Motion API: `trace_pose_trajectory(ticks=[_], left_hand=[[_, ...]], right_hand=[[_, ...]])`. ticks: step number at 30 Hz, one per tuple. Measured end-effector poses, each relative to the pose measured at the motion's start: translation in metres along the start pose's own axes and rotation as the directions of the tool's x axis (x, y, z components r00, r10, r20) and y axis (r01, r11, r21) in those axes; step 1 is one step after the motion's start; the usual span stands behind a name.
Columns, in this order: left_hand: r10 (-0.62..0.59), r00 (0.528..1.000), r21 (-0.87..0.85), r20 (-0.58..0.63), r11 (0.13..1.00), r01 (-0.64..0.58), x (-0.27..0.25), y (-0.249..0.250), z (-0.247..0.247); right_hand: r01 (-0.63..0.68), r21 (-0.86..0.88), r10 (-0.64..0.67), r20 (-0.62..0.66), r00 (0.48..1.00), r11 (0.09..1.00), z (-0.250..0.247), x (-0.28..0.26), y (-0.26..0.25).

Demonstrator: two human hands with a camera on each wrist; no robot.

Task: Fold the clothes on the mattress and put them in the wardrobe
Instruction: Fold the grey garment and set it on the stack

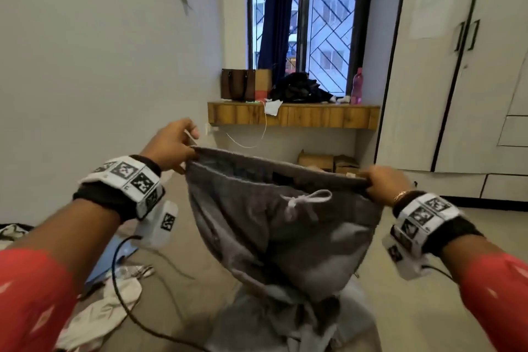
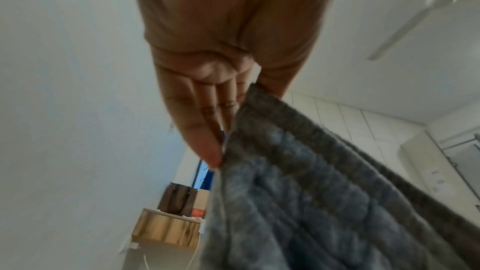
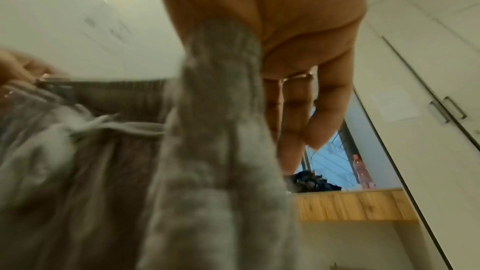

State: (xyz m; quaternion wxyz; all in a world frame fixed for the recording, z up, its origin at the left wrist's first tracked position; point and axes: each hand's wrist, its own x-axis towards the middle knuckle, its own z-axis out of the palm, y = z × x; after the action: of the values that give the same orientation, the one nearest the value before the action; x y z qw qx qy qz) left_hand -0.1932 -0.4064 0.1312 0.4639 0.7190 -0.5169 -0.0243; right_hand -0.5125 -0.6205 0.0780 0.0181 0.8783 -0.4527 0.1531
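Observation:
Grey sweatpants (image 1: pixel 274 231) with a pale drawstring (image 1: pixel 303 201) hang in the air in front of me, held up by the waistband. My left hand (image 1: pixel 183 148) pinches the waistband's left end between thumb and fingers. My right hand (image 1: pixel 377 180) grips its right end. The legs droop down and bunch on the floor below. In the left wrist view the left hand (image 2: pixel 233 126) holds the ribbed grey band (image 2: pixel 298 151). In the right wrist view the grey sweatpants (image 3: pixel 221 130) run under the palm of the right hand (image 3: pixel 298 110). The white wardrobe (image 1: pixel 463 66) stands shut at the right.
White clothes (image 1: pixel 105 311) and a black cable (image 1: pixel 120 288) lie on the floor at lower left. A wooden shelf (image 1: pixel 294 116) under the window carries bags, dark clothes and a pink bottle (image 1: pixel 356 86). Cardboard boxes (image 1: pixel 328 161) sit below it.

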Motion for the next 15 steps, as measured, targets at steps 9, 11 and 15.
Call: trace_pose_trajectory(ticks=[9, 11, 15], left_hand=[[0.55, 0.8, 0.554, 0.239, 0.6, -0.578, -0.026, -0.001, -0.014], [0.443, 0.858, 0.587, 0.26, 0.633, -0.505, -0.022, -0.007, -0.016], [0.287, 0.925, 0.654, 0.251, 0.654, -0.38, -0.021, -0.025, -0.01]], right_hand=[[0.505, -0.128, -0.519, -0.127, 0.846, 0.854, -0.074, -0.013, 0.007], [0.692, -0.442, -0.791, -0.069, 0.608, 0.571, -0.06, -0.03, 0.0], [0.795, -0.482, -0.881, 0.093, 0.464, 0.368, -0.036, -0.055, 0.001]])
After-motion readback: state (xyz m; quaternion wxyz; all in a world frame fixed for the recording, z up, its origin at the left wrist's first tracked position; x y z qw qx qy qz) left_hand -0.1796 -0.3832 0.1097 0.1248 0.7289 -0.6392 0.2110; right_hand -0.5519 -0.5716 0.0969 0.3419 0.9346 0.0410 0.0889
